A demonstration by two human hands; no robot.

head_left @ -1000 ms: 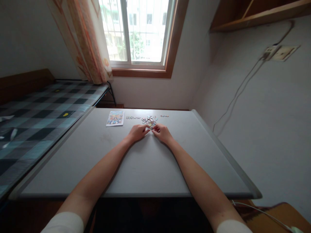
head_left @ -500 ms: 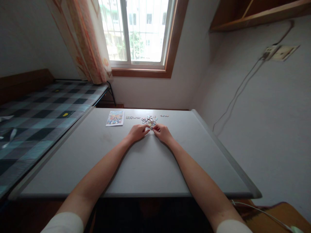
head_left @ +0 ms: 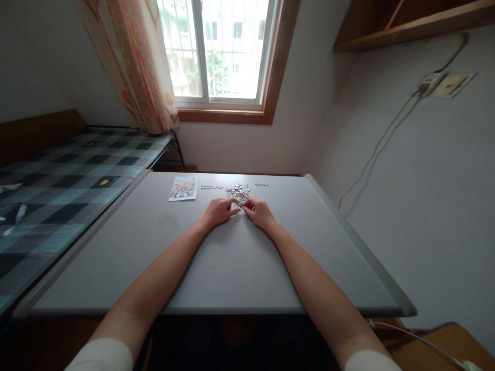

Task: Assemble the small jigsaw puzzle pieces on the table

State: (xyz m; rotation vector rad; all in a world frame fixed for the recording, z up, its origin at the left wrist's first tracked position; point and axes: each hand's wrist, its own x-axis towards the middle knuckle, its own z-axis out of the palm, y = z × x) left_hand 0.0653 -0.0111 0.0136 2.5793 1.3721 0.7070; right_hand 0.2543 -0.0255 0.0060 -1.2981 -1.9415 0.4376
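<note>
A small heap of loose jigsaw pieces (head_left: 238, 192) lies at the far middle of the grey table (head_left: 216, 268). My left hand (head_left: 219, 210) and my right hand (head_left: 258, 211) rest on the table just in front of the heap, fingertips meeting. Both hands are pinched on tiny puzzle pieces (head_left: 242, 205) held between them. A short row of joined pieces (head_left: 211, 187) lies left of the heap, and another short row (head_left: 262, 184) lies to its right. A colourful picture card (head_left: 183, 187) sits further left.
A bed with a checked cover (head_left: 58, 185) runs along the table's left edge. The wall is close on the right, with a cable and socket (head_left: 444, 84). A window (head_left: 216, 49) and curtain (head_left: 135, 62) are behind the table. A white cable (head_left: 421, 341) lies at the lower right.
Almost nothing differs. Both hands stay pinched together in front of the heap, with only slight finger movement.
</note>
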